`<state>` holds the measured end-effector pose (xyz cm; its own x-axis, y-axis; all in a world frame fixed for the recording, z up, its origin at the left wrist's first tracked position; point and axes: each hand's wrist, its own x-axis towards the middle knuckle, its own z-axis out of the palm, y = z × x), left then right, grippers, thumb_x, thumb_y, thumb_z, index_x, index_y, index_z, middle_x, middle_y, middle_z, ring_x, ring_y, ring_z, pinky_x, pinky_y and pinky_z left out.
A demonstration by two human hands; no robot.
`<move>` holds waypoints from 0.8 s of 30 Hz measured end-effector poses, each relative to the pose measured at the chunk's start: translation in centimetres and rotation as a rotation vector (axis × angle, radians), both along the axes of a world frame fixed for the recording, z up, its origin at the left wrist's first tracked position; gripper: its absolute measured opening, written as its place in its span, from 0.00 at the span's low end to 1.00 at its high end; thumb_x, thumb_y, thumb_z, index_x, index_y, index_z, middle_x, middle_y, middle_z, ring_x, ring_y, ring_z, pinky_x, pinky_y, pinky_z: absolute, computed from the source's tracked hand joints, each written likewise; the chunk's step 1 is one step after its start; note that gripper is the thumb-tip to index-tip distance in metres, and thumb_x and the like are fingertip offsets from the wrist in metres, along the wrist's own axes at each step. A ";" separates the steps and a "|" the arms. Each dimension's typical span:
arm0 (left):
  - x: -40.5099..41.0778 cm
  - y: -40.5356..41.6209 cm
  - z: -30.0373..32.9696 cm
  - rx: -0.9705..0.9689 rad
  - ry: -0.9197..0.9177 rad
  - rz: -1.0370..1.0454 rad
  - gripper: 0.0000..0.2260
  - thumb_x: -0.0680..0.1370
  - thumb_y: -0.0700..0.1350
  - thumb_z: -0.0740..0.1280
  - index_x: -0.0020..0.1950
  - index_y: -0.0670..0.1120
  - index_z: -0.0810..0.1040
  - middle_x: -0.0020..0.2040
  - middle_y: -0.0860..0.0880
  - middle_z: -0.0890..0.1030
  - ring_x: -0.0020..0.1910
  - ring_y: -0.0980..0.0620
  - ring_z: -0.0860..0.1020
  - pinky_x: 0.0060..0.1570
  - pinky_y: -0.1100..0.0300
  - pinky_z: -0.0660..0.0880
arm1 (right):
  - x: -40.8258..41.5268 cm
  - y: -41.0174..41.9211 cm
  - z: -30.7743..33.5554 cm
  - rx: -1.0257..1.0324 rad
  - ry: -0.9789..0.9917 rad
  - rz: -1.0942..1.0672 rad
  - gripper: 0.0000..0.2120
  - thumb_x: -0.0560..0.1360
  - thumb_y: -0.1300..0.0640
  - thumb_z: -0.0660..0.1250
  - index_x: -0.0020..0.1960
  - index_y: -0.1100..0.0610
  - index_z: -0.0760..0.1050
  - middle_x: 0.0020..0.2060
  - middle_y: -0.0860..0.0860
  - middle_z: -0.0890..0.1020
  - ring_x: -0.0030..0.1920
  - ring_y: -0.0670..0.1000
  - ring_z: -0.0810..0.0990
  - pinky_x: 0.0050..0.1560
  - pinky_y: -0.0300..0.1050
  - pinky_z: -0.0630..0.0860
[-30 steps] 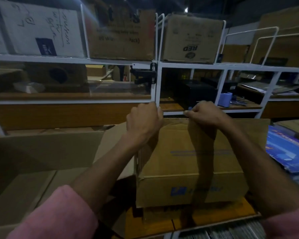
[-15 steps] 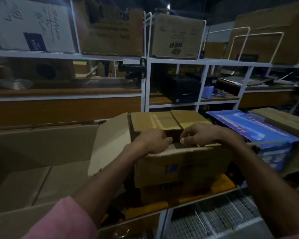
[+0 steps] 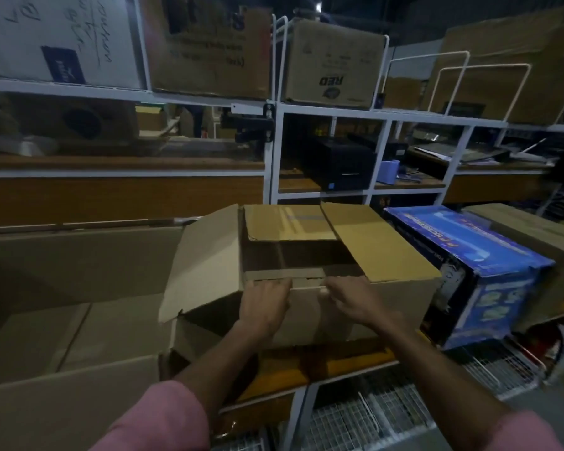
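Observation:
A brown cardboard box point(image 3: 391, 304) stands on an orange-brown shelf board in front of me. Its top is partly open: the left flap point(image 3: 202, 262) hangs outward, the far flap point(image 3: 284, 222) and right flap point(image 3: 381, 242) lie over the opening, and the inside is dark. My left hand point(image 3: 264, 304) and my right hand point(image 3: 352, 301) sit side by side at the near rim, fingers curled over the near flap point(image 3: 306, 274), which is folded low along that rim. Pink sleeves cover both forearms.
A large open cardboard box point(image 3: 79, 271) fills the left. A blue printed box point(image 3: 489, 288) stands close on the right. Behind rises a white metal shelf frame point(image 3: 271, 157) with cartons on top and a black device point(image 3: 339, 164). Wire baskets point(image 3: 355, 418) lie below.
Both hands came from the box's far top edge to its near rim. The flaps have spread apart and the dark inside now shows.

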<state>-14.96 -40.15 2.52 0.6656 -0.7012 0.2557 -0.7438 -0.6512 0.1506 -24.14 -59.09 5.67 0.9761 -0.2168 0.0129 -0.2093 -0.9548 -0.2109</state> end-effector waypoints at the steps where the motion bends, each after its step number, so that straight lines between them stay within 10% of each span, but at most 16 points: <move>1: 0.1 -0.1 0.0 0.010 -0.007 0.005 0.14 0.81 0.54 0.64 0.65 0.52 0.71 0.60 0.50 0.81 0.56 0.50 0.78 0.59 0.50 0.68 | 0.4 -0.1 0.3 0.064 0.029 -0.025 0.16 0.85 0.44 0.54 0.61 0.50 0.77 0.56 0.51 0.81 0.59 0.53 0.78 0.68 0.58 0.69; 5: -0.1 -0.6 0.5 0.049 -0.059 0.014 0.14 0.83 0.56 0.61 0.65 0.51 0.71 0.59 0.50 0.80 0.57 0.49 0.78 0.57 0.50 0.67 | 2.0 -0.8 0.2 0.057 0.156 -0.184 0.38 0.81 0.32 0.38 0.69 0.52 0.76 0.73 0.62 0.70 0.74 0.61 0.67 0.75 0.63 0.57; 12: -0.5 -2.4 0.9 0.121 -0.020 0.123 0.21 0.84 0.60 0.48 0.62 0.50 0.74 0.59 0.47 0.80 0.57 0.47 0.77 0.58 0.47 0.67 | 3.8 -2.9 -0.7 0.013 -0.118 -0.225 0.32 0.81 0.33 0.52 0.80 0.48 0.55 0.77 0.53 0.25 0.79 0.64 0.35 0.71 0.76 0.49; 20: -2.3 -11.4 1.7 0.014 -0.009 -0.076 0.16 0.85 0.55 0.53 0.63 0.49 0.74 0.61 0.46 0.78 0.60 0.47 0.75 0.61 0.49 0.71 | 2.8 -9.6 -0.4 -0.052 -0.276 -0.262 0.34 0.81 0.35 0.54 0.82 0.46 0.48 0.78 0.51 0.29 0.79 0.64 0.54 0.72 0.73 0.55; 24: -2.1 -14.0 0.1 0.021 -0.023 -0.037 0.20 0.84 0.58 0.48 0.60 0.50 0.76 0.56 0.47 0.80 0.53 0.48 0.77 0.53 0.49 0.74 | 1.7 -14.9 -1.3 -0.105 -0.238 -0.399 0.35 0.81 0.34 0.49 0.82 0.48 0.46 0.80 0.60 0.37 0.80 0.64 0.42 0.77 0.69 0.46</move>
<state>-17.03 -54.12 2.66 0.6328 -0.7307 0.2560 -0.7709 -0.6256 0.1198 -22.40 -74.01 4.39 0.7839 -0.5599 0.2685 -0.5217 -0.8283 -0.2042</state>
